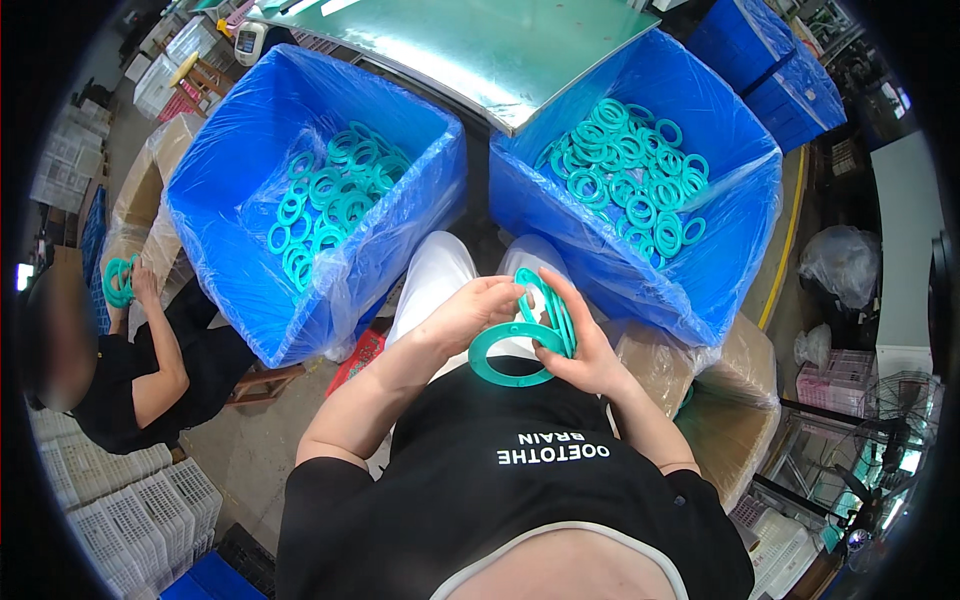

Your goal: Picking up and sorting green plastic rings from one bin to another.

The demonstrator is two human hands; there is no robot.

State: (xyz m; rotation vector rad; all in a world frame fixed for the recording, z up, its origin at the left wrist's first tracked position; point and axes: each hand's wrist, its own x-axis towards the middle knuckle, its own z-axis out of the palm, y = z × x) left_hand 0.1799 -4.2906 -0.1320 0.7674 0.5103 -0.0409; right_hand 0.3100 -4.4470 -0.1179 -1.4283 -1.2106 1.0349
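Several teal plastic rings [511, 354] are held in front of my lap. My right hand [585, 345] is wrapped round them from the right, with one ring tilted flat toward me and others standing on edge. On their left side, my left hand [484, 308] has its fingers closed in a pinch at the rings' upper edge; what exactly lies between its fingertips is partly hidden. Beyond my knees, more teal rings [345, 185] lie heaped in the left blue bin [235, 200], and another heap of teal rings [640, 170] fills the bottom of the right blue bin [735, 240].
Clear plastic film lines both bins. A green-topped table [470, 45] stands behind them. At the left a co-worker [150, 380] sits holding teal rings [118, 282]. A film-lined cardboard box [735, 420] is by my right elbow. White crates [150, 515] are stacked at lower left.
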